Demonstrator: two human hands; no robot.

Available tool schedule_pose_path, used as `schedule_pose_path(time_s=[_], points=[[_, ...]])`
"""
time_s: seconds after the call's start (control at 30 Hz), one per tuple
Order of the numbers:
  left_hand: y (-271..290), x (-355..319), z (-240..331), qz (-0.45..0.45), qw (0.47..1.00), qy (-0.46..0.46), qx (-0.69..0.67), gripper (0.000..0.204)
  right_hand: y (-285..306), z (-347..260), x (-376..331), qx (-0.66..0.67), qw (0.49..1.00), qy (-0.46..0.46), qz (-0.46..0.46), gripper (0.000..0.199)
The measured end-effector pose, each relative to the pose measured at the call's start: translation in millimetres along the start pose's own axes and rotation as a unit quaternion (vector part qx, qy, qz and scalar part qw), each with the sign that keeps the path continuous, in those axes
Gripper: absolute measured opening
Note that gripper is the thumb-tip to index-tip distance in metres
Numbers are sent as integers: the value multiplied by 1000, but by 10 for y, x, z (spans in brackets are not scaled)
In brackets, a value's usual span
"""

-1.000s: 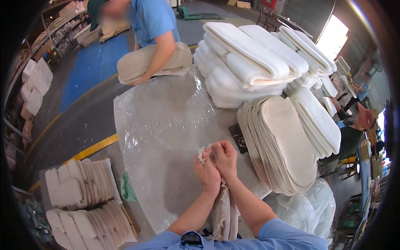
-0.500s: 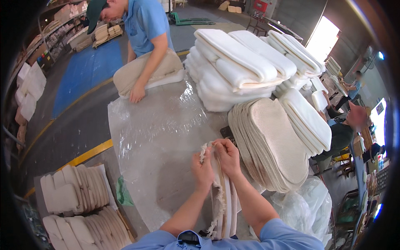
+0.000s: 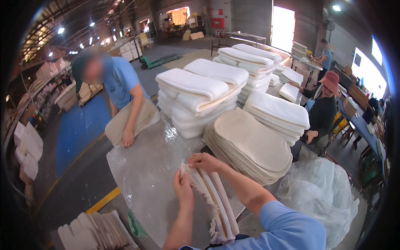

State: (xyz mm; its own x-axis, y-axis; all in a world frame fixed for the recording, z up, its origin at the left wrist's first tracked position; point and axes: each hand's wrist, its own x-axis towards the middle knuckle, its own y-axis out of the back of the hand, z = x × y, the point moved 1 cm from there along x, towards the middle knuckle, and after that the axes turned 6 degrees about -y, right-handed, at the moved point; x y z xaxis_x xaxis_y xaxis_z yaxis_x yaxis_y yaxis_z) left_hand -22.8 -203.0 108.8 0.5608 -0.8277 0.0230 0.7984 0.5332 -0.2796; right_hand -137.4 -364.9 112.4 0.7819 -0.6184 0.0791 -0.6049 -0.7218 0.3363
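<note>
A bundle of cream felt strips (image 3: 216,200) with a frayed edge is held upright over the near edge of the counter (image 3: 146,175), which is covered in clear plastic sheet. The left hand (image 3: 183,192) is closed on the bundle's frayed side; the right hand (image 3: 206,161) pinches its top end. The strips are judged light, soft and floppy, best gripped at the top ends together. A stack of oval beige pads (image 3: 250,146) lies just right of the hands.

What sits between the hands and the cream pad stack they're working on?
Nothing visible. The left hand and right hand both already grip the top end of the pad stack, which stands on edge on the plastic-covered table.
</note>
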Motion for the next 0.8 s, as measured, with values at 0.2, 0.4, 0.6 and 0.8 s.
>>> schedule_pose_path(time_s=[0.2,0.4,0.6,0.8], points=[[566,-1748,-503,-193,931,125,282,109,-217,-25,-230,-58,966,-26,249,28],[368,-1959,-139,-339,903,209,162,84,-90,96,-268,53,936,-145,317,20],[218,-2238,96,-333,929,48,155,50,-310,454,-470,264,912,-103,296,19],[328,-1267,77,-250,927,151,233,96,-504,288,-397,49,941,-60,329,21]])
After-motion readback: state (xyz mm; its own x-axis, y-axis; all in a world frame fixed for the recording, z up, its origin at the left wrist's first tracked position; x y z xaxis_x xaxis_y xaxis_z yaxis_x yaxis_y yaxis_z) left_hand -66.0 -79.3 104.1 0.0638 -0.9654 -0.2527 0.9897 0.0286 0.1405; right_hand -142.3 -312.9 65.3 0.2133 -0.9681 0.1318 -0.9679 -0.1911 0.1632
